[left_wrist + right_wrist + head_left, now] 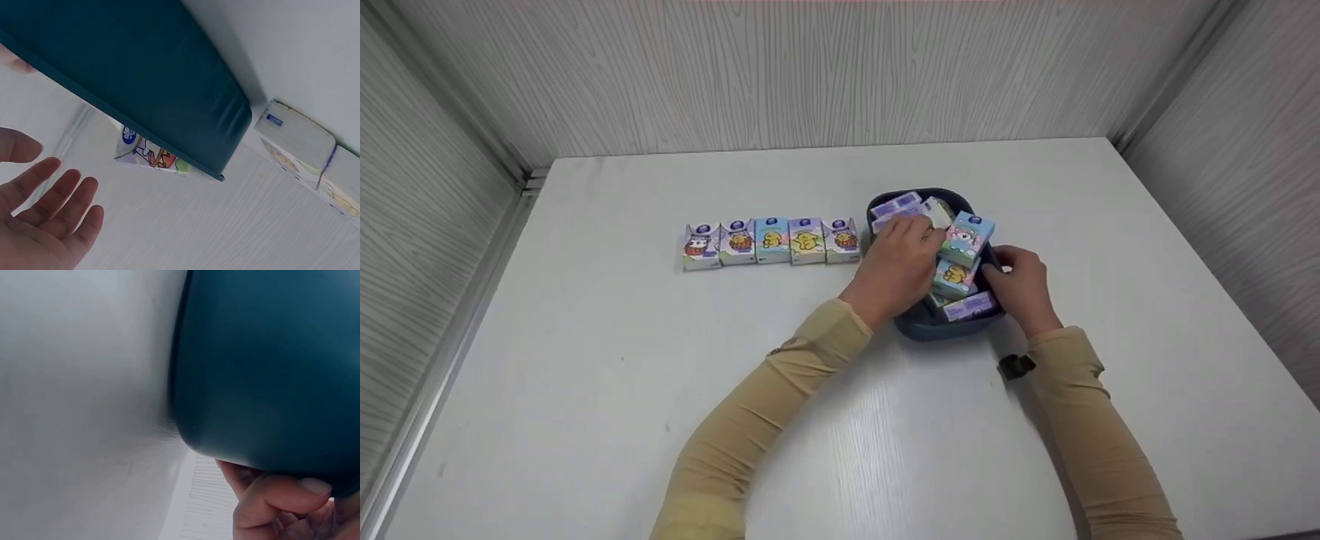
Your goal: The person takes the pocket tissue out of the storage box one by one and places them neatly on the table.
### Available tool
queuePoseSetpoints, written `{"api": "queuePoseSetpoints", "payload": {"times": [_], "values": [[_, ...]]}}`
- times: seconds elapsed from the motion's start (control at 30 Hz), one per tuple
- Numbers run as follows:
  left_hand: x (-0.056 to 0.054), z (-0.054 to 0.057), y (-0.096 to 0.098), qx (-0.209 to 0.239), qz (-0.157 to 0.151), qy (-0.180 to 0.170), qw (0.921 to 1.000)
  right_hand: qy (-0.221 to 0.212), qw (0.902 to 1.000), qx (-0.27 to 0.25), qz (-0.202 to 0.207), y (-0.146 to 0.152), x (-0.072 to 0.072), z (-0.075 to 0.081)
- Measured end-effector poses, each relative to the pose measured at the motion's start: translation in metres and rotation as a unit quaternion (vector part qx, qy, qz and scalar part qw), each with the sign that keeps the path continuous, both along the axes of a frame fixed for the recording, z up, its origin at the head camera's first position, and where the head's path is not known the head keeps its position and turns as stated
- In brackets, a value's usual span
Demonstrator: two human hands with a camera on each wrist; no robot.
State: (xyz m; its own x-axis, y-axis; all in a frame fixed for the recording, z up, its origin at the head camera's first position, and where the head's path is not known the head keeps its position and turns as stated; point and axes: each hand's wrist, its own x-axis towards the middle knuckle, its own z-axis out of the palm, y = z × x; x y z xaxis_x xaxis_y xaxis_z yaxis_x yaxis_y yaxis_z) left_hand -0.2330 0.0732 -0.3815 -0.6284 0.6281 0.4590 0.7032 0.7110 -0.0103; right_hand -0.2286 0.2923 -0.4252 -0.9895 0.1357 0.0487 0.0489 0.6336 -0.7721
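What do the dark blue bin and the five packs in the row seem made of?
Bin: probably moulded plastic with a satin finish, given its smooth wall and soft sheen. Packs: printed wrap, perhaps paper or plastic film, finish unclear; cartoons mark their fronts.

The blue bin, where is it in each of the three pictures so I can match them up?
Head: the blue bin is right of centre, just right of the row of little boxes.
Left wrist: big, across the top left.
Right wrist: filling much of the right side.
Shared landmark: the white table shows beside it in all three.
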Motion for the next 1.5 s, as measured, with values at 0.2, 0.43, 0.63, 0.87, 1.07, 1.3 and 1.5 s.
{"api": "queuePoseSetpoints", "payload": {"times": [0.2,0.43,0.63,0.87,1.07,1.3,1.5], "values": [[0.006,-0.004,0.011,-0.044,-0.02,-0.045,0.9978,0.003,1.0,0.004,0.001,-0.001,-0.001,0.0],[0.012,-0.006,0.019,-0.096,-0.04,-0.118,0.9876,0.02,0.9998,0.006,0.005,0.0,-0.001,-0.001],[0.012,-0.018,0.022,-0.067,-0.056,-0.116,0.9894,0.032,0.9993,0.015,0.009,0.001,0.0,0.0],[0.002,-0.018,0.027,-0.106,-0.026,-0.142,0.9839,0.025,0.9995,0.021,0.006,0.002,-0.001,-0.001],[0.0,-0.019,0.029,-0.112,-0.035,-0.182,0.9763,0.002,1.0,0.009,0.0,0.002,-0.001,-0.001],[0.01,-0.02,0.027,-0.111,-0.041,-0.143,0.9827,0.019,0.9998,0.009,0.003,0.001,0.0,0.001],[0.011,-0.021,0.028,-0.04,-0.048,-0.191,0.9797,0.02,0.9998,0.005,0.003,-0.001,0.0,0.001]]}}
